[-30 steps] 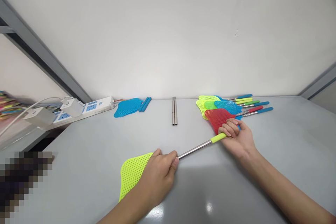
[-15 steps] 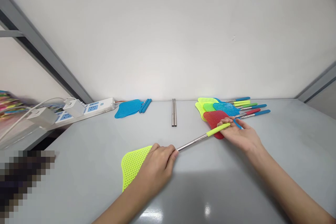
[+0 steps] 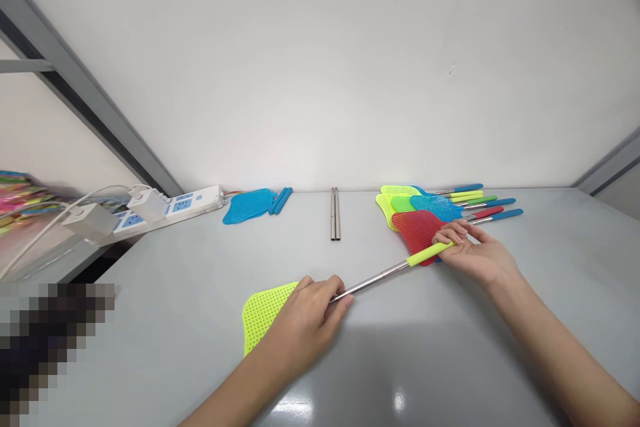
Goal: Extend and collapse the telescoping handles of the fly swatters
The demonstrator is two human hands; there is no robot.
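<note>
A yellow-green fly swatter with a steel shaft and a yellow-green grip slants across the grey table in front of me. My left hand is closed round the shaft just beside the swatter's head and hides part of both. At the other end, my right hand is turned palm up, its fingers curled on the end of the grip. Behind the right hand lies a red fly swatter, partly covered by the grip and fingers. A pile with blue swatters, green and yellow ones continues beyond it.
Two steel tubes lie side by side at mid-table. Left of them are a blue swatter head and two blue grips. A white power strip with plugged-in adapters runs along the back left edge. A white wall stands behind.
Both hands and the held swatter have shifted a little to the right. My right fingers have curled further over the grip end. The view has also shifted slightly.
</note>
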